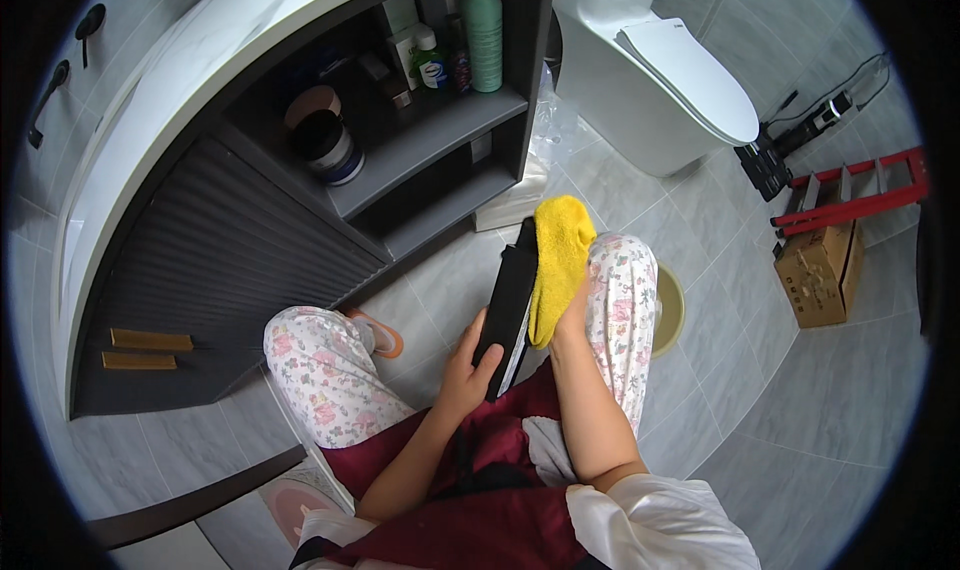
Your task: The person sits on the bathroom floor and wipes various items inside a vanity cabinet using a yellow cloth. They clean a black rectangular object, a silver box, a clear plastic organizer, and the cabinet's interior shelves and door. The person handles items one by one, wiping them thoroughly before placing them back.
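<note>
A seated person in floral trousers [325, 370] and a dark red apron [440, 525] handles a long black object [512, 290] on a grey tiled floor's edge of a bathroom — it slants upward between the 2 knees, above the lap. The left grip [468, 375] closes around its lower end, thumb across the dark face. Against its right side rests a yellow cloth [562, 255], which covers most of the right grip [572, 315]; the fingers are hidden, so how tightly they close cannot be told.

Just beside the right knee stands a pale yellow bucket [672, 315]; an orange slipper [388, 342] shows past the left knee. Beyond, a curved dark grey cabinet [220, 260] under a pale surface [255, 15] holds a dark-lidded jar [345, 160], a green bottle [432, 73] and a tall green stack [483, 40]. Farther off are a white toilet [640, 90] and — at right — a red step ladder [850, 192] above a cardboard box [820, 275].
</note>
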Demonstrator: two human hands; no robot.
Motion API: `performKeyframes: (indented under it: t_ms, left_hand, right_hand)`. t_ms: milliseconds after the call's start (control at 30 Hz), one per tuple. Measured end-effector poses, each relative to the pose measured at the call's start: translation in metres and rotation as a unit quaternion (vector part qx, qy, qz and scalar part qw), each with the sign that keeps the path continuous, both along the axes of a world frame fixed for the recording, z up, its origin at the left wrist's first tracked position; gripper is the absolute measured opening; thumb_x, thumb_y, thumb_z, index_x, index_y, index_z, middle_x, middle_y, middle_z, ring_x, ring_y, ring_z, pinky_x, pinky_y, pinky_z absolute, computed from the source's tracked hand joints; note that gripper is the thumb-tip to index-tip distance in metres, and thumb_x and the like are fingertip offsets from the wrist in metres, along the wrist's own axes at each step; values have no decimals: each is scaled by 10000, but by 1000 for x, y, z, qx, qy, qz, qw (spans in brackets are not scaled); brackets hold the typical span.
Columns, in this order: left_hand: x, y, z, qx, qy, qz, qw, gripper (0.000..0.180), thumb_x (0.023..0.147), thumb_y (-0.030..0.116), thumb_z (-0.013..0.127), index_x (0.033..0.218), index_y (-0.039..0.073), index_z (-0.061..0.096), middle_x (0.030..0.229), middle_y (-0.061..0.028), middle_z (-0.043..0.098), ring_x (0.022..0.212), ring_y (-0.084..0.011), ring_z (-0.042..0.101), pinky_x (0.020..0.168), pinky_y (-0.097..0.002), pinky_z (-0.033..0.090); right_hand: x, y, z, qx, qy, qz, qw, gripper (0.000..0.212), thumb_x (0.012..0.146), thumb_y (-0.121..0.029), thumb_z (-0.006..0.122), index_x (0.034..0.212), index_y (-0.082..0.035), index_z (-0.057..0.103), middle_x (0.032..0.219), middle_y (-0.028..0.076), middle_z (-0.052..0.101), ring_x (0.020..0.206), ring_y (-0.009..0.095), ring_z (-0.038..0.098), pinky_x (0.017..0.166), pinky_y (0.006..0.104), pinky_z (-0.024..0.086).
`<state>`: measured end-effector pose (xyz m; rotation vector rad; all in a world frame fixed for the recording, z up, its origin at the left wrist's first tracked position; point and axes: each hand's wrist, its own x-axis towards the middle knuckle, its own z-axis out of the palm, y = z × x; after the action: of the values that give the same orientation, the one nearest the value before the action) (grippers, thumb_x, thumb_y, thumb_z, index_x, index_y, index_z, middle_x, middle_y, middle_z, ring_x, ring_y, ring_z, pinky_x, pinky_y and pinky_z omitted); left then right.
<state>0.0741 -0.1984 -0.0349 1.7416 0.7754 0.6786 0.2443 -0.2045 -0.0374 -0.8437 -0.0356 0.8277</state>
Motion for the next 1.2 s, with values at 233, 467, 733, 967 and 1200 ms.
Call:
performKeyframes:
  t_ms: [233,467,733,967,1200]
  left_hand:
    - [-2,12,12,56,-34,54,996,484,914,225,459,1303,-45,357,1224,-214,484,1133,-297,477,964,-348,345]
    - [-5,31,33,220,45,179,958,477,887,253,410,1264,-39,428,1365,-191,340,1277,-331,309,1062,-392,191]
    - [-25,53,25,184,14,236,954,505,917,292,324,1311,-18,380,1328,-182,374,1271,-286,299,1038,-367,208]
    - [-4,55,43,36,-132,248,959,469,923,210,354,1337,-10,328,1200,-96,458,1074,-179,443,942,-282,314]
    - [10,66,33,-70,-100,258,958,453,958,269,367,1332,14,343,1134,-103,517,1016,-159,483,893,-286,364]
  right_hand:
    - [-36,2,-50,47,62,149,986,296,931,-213,461,1187,-68,493,1014,29,574,884,134,569,754,250,465]
    - [-77,-1,-23,101,125,291,943,408,873,-193,550,1237,-55,428,1097,39,550,961,138,562,798,275,478]
    - [-99,-5,-26,94,13,380,920,443,773,-72,637,1181,-19,472,1090,59,572,960,158,580,826,289,473]
    - [-89,-5,-40,14,-134,311,941,323,780,-25,568,1100,11,533,1027,62,606,928,155,587,807,273,462]
    - [-85,-7,-24,-41,-312,183,931,269,784,-1,505,1048,11,553,993,83,607,914,188,582,805,298,449]
